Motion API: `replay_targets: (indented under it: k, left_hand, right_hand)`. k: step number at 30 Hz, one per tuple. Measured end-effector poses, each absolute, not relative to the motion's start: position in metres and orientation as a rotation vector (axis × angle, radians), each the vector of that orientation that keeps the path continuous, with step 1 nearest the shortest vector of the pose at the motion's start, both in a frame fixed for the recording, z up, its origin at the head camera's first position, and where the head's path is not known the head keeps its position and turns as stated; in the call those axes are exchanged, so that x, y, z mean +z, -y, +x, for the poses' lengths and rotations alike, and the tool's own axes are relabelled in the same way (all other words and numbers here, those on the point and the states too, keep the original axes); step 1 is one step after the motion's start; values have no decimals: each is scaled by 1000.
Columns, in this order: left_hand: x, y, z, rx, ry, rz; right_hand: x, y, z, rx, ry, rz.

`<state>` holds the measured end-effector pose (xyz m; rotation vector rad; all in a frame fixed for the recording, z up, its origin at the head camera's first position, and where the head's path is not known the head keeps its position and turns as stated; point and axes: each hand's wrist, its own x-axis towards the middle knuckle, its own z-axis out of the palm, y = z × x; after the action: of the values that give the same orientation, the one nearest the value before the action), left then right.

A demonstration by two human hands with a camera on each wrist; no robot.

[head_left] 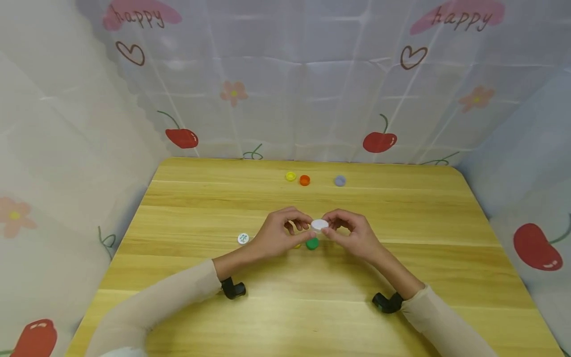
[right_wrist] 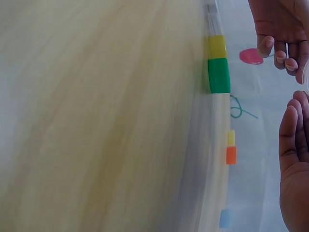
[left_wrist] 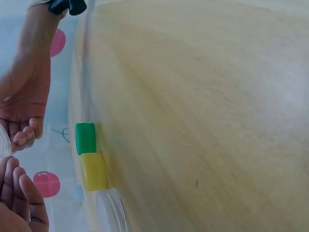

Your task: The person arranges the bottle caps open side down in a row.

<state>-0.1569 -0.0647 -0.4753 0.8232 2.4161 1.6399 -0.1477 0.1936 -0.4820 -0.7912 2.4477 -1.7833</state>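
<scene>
A white round cap (head_left: 319, 225) is held in the air over the table, between both hands. My left hand (head_left: 278, 233) pinches its left edge with thumb and fingertips. From the other side my right hand (head_left: 352, 234) grips the right edge the same way. The cap's translucent rim (left_wrist: 4, 142) shows at the border of the left wrist view. Below the hands stand a green cap (head_left: 312, 243) and a yellow one (left_wrist: 94, 171), mostly hidden by the left hand in the head view. A clear ridged cap (left_wrist: 112, 210) with a green-printed top (head_left: 243, 238) lies left of them.
Toward the table's back edge lie a yellow cap (head_left: 291, 176), an orange cap (head_left: 305, 180) and a pale blue-violet cap (head_left: 340, 181). The wooden table (head_left: 308, 317) is bordered by printed cloth (head_left: 294, 114) at the back and sides.
</scene>
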Motion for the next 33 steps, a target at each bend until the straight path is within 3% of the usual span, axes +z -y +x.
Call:
replay_targets:
  k: [13, 24, 33]
  left_hand:
    - [-478, 58, -157, 1096, -2678, 1181]
    - [-487, 23, -166, 556, -2801, 1222]
    - [-486, 13, -171, 487, -2782, 1151]
  right_hand:
    - [-474, -215, -148, -1235, -2681, -1067]
    - [-474, -221, -145, -792, -2749, -975]
    - [-479, -226, -151, -776, -2691, -939]
